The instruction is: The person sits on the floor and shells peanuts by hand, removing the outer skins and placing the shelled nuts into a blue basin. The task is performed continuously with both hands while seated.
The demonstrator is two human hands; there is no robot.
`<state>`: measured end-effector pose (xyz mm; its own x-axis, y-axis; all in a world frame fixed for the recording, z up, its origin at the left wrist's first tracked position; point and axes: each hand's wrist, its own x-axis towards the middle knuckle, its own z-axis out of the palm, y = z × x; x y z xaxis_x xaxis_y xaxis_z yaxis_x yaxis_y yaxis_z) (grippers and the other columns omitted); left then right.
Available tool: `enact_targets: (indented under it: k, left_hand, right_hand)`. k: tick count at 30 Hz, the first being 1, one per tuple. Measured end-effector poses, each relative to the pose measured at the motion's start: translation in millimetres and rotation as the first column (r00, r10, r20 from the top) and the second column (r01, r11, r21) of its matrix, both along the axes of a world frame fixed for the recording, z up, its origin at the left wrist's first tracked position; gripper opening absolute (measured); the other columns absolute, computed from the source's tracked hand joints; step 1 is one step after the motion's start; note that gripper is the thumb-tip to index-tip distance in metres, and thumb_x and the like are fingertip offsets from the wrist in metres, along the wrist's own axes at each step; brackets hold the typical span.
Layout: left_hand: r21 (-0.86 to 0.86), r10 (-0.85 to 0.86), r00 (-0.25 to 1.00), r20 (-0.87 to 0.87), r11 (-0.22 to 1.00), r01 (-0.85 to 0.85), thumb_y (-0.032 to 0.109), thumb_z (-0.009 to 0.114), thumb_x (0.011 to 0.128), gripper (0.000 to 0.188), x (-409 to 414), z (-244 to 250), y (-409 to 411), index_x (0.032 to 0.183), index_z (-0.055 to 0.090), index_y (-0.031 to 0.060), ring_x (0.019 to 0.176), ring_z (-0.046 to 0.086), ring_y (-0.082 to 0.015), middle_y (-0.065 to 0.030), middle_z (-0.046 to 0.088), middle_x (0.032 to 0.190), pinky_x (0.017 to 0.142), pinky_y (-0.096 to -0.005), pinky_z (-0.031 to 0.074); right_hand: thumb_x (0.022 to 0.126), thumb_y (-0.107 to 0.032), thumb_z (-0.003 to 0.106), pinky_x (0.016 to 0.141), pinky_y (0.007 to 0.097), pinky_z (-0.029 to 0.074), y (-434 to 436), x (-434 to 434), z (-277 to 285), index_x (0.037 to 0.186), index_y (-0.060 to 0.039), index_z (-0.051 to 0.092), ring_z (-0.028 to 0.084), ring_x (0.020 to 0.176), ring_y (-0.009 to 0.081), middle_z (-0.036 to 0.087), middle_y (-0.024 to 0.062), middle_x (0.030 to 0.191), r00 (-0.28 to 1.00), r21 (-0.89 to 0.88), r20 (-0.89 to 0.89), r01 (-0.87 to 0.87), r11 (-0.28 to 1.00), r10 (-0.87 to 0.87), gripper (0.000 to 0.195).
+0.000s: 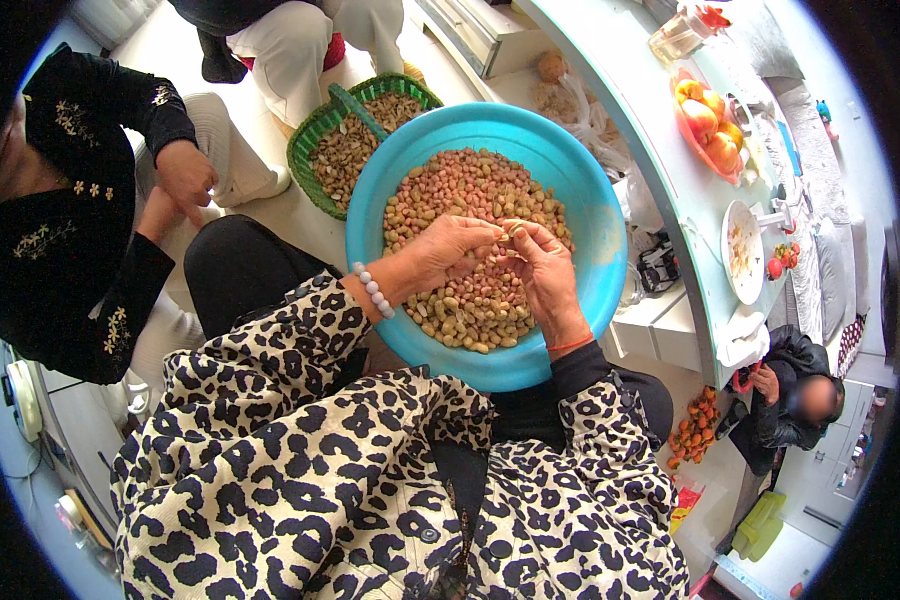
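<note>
Both my hands meet over a blue plastic basin, fingertips almost touching. My left hand, with a pale bead bracelet on the wrist, pinches part of a peanut shell. Another piece of peanut shell is between the thumb and fingers of my right hand, which has a red string at its wrist. Whether a kernel is still inside is too small to tell. Pink shelled peanuts fill the basin's middle, and unshelled peanuts lie along the near side and around the edges.
Left of the basin's far rim, touching or nearly so, stands a green woven basket of peanut shells. A co-worker sits at left, another person beyond. The glass table at right bears a fruit bowl and a plate.
</note>
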<state>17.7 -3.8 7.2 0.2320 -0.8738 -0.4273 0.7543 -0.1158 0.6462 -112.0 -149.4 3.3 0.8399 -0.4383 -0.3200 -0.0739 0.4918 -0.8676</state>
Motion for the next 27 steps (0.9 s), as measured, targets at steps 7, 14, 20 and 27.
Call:
enact_targets:
  k: [7,14,20,27]
  left_hand:
    - [-0.046,-0.065,0.928,-0.366,0.998,0.052,0.021,0.05,0.104,0.021,-6,-15,-1,0.109,0.061,0.0044,0.05,0.037,-0.0029,0.0045,0.051,0.073,0.044,-0.019,0.027]
    - [-0.113,-0.174,0.907,-0.383,0.984,0.14,0.023,0.049,0.104,0.022,-8,-20,1,0.112,0.06,0.0054,0.05,0.038,-0.0026,0.0039,0.053,0.077,0.043,-0.0188,0.028]
    - [-0.091,-0.103,0.913,-0.395,0.993,0.073,0.038,0.044,0.107,0.028,-11,-13,0,0.11,0.06,0.0147,0.052,0.042,-0.0067,0.0008,0.053,0.078,0.042,-0.0197,0.028]
    - [0.044,0.127,0.967,-0.22,0.992,-0.12,0.032,0.052,0.104,0.022,9,6,7,0.092,0.058,0.0152,0.051,0.043,-0.0061,0.0028,0.055,0.074,0.041,-0.0195,0.029]
  right_hand:
    - [0.102,-0.014,0.061,0.07,0.0228,0.055,8,4,6,0.112,-0.0022,0.07,0.067,0.081,0.0088,0.073,0.005,0.106,0.999,-0.371,0.014,0.043,0.928,-0.041,0.018]
    - [0.099,-0.007,0.062,0.069,0.0221,0.053,9,4,10,0.106,-0.0003,0.071,0.065,0.077,0.0077,0.071,0.0028,0.09,0.996,-0.27,-0.001,0.09,0.959,-0.094,0.013]
    - [0.09,0.004,0.064,0.076,0.0299,0.054,19,8,26,0.096,-0.0018,0.073,0.067,0.091,0.0172,0.069,0.0077,0.102,0.99,-0.773,0.119,0.045,0.633,0.074,0.013]
    - [0.09,0.005,0.063,0.081,0.0297,0.052,22,13,32,0.1,-0.0025,0.074,0.066,0.093,0.0188,0.069,0.0081,0.1,0.995,-0.877,0.103,0.092,0.472,-0.003,0.017]
